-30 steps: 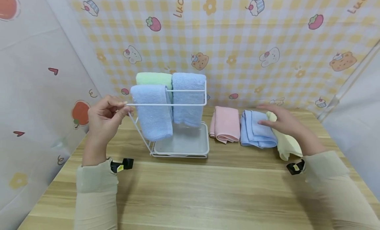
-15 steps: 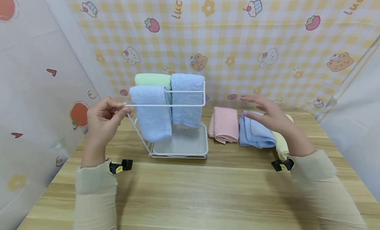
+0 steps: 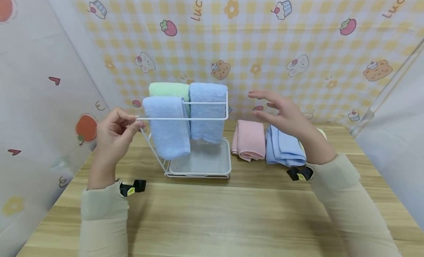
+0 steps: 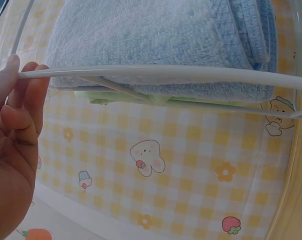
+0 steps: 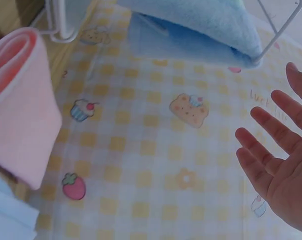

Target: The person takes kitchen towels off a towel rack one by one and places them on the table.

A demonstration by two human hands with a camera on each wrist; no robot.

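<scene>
We note a white wire rack (image 3: 212,119) on the desk (image 3: 212,216), two blue towels (image 3: 168,135) and a green towel (image 3: 169,89) over its rails, grey tray (image 3: 202,157) below. Left hand (image 3: 112,139): thumb and fingers pinch the rack's upper left corner. Right hand (image 3: 286,115): fingers spread, holding nothing, raised near a folded pink cloth (image 3: 250,139) and folded blue cloth (image 3: 286,146), right of the rack

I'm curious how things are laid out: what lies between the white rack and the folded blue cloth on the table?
A folded pink cloth lies between the white rack and the blue cloth, as the head view shows.
</scene>
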